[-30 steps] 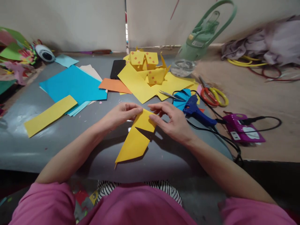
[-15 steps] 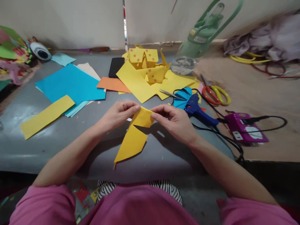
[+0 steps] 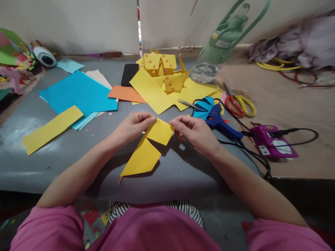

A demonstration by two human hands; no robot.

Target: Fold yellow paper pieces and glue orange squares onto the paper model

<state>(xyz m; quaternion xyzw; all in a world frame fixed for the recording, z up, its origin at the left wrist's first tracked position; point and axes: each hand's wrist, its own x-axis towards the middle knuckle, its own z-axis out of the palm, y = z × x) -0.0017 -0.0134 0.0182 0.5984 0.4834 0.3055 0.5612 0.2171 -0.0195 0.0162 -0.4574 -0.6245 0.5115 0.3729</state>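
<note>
A cut piece of yellow paper (image 3: 142,157) hangs between my hands, with a slit running in from its right side and a pointed lower end. My left hand (image 3: 138,126) pinches its upper left corner between thumb and fingers. At the upper right corner, my right hand (image 3: 193,131) is closed on the edge with thumb and forefinger. Beyond my hands, folded yellow paper shapes with orange spots (image 3: 174,82) stand on flat yellow sheets (image 3: 151,90).
Blue sheets (image 3: 78,92) and a yellow strip (image 3: 52,130) lie left, near a black phone (image 3: 130,74). A blue glue gun (image 3: 222,123), scissors (image 3: 240,104), a purple power box (image 3: 272,141) with black cables, and a green bottle (image 3: 217,52) stand right.
The paper's upper part has turned flatter, its right corner swinging slightly rightward and showing more face. Its lower tip has shifted left. Both hands keep their pinch.
</note>
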